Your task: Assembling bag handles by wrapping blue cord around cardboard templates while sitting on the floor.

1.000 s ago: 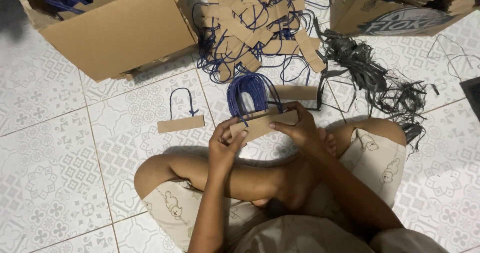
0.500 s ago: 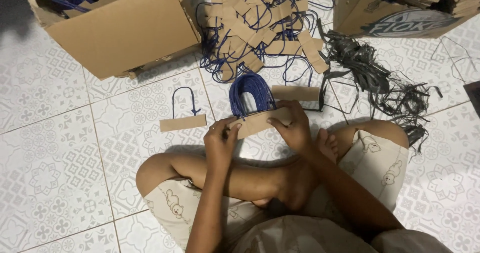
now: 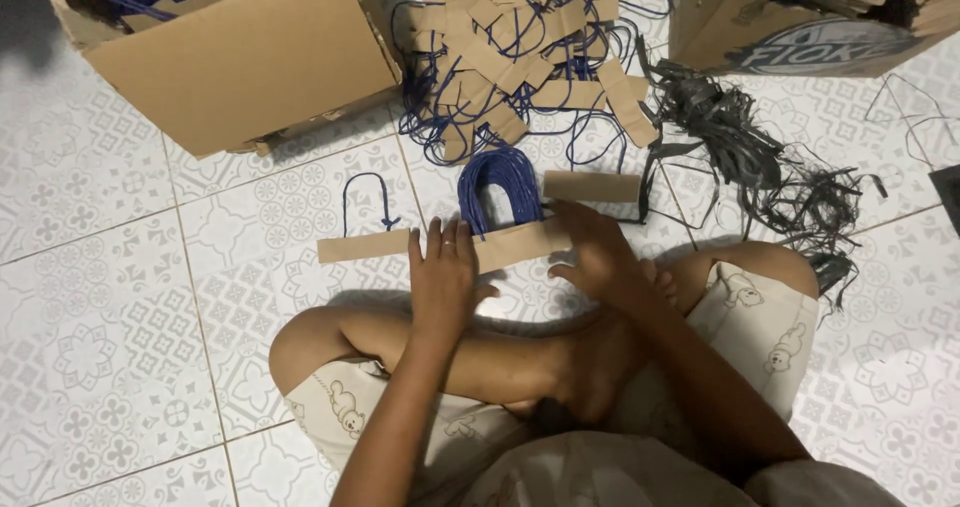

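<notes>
A patterned white tile floor (image 3: 120,367) fills the view, with a person sitting cross-legged on it. At upper left stands an open cardboard box (image 3: 240,62) with blue cord showing inside; a second box (image 3: 800,17) sits at upper right. Between them lies a heap of strips (image 3: 520,47) — brown card pieces tangled with blue cord loops — and to its right a dark bundle of black cords (image 3: 770,167).

Nearer the knees, a stack of strips (image 3: 515,242) lies with its long axis running left to right, its blue loops (image 3: 500,182) arching away from the person. The left hand (image 3: 440,277) lies flat and open, fingers spread, pressing the stack's left part. The right hand (image 3: 600,257) rests on the stack's right end, fingers curled down over it; whether it pinches the card I cannot tell.

Just left of the stack, touching or nearly so, lies a single strip (image 3: 362,246) with one loop (image 3: 365,202) — it sits beside the left hand, well away from the right. Another strip (image 3: 592,186) lies beyond the right hand.
</notes>
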